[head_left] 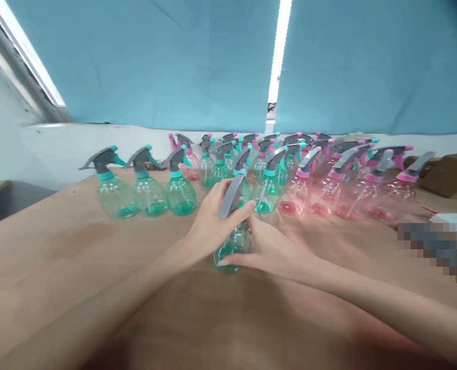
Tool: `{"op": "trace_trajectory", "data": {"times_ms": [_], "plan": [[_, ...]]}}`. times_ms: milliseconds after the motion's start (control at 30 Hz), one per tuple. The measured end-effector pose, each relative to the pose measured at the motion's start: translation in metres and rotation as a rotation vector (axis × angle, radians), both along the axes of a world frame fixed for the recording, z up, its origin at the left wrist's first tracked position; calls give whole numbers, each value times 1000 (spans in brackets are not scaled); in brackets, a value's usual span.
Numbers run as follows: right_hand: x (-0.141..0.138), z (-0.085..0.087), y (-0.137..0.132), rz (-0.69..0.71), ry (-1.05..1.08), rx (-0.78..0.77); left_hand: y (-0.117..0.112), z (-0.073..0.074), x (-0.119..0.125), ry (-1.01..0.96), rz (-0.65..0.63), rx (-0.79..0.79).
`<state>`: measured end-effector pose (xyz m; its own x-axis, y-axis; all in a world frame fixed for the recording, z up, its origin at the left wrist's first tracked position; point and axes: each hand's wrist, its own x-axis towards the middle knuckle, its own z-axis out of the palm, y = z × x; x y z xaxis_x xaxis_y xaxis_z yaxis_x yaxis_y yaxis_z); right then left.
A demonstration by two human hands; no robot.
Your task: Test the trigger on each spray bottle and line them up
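Note:
A clear green spray bottle with a grey and teal trigger head stands in front of me at the middle of the table. My left hand wraps round its neck and spray head from the left, the thumb lying across below the grey top. Lower down, my right hand grips the round body from the right, its thumb across the front. The fingers behind the bottle are hidden. Just beyond the hands stand more green spray bottles, one to the left and another to the right.
Pink spray bottles line the right side, and several more bottles crowd behind. A cardboard box sits at the far right, near a white object and a pixelated patch. The brown tabletop reaches a wall with a blue curtain.

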<state>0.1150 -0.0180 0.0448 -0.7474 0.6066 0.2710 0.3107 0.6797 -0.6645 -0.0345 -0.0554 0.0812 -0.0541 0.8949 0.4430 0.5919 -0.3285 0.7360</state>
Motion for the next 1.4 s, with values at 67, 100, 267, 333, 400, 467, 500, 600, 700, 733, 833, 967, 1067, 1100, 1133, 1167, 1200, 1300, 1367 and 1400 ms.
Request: {"op": "trace_trajectory", "data": {"times_ms": [67, 100, 267, 333, 400, 467, 500, 600, 700, 733, 833, 967, 1067, 1100, 1133, 1167, 1200, 1300, 1367, 1400], "plan": [[-17, -2, -5, 35, 46, 33, -7, -1, -17, 30, 63, -3], [-26, -3, -6, 41, 69, 54, -10, -3, -25, 51, 96, -7], [-65, -10, -6, 4, 119, 97, -29, -19, -64, 93, 124, -105], [-76, -11, -1, -23, 107, 139, -36, -29, -81, 84, 147, -119], [-85, -12, 7, -97, 70, 207, -40, -40, -98, 105, 195, -62], [-92, -12, 17, -176, 32, 279, -42, -50, -112, 123, 246, -53], [-96, -12, 22, -204, 20, 308, -42, -54, -118, 115, 271, -55], [-106, -12, 36, -254, 4, 343, -40, -62, -125, 74, 325, -75], [-114, -13, 45, -281, 13, 321, -39, -65, -122, 61, 318, -111], [-117, -13, 47, -283, 22, 311, -40, -65, -120, 62, 304, -122], [-121, -15, 51, -290, 57, 268, -41, -67, -116, 67, 276, -132], [-125, -17, 56, -309, 115, 198, -40, -69, -119, 55, 282, -140], [-127, -18, 61, -314, 111, 157, -38, -70, -121, 34, 286, -166], [-128, -18, 62, -313, 110, 151, -38, -70, -121, 32, 287, -172], [-129, -18, 63, -312, 114, 152, -38, -70, -121, 31, 287, -176], [-130, -19, 65, -312, 122, 155, -38, -70, -121, 30, 285, -178], [-131, -19, 66, -311, 130, 161, -38, -70, -122, 29, 284, -180], [-133, -21, 70, -293, 154, 175, -37, -70, -122, 22, 284, -189], [-134, -22, 73, -268, 174, 177, -37, -70, -122, 20, 286, -198], [-134, -22, 74, -259, 184, 174, -37, -70, -123, 20, 288, -200]]}}
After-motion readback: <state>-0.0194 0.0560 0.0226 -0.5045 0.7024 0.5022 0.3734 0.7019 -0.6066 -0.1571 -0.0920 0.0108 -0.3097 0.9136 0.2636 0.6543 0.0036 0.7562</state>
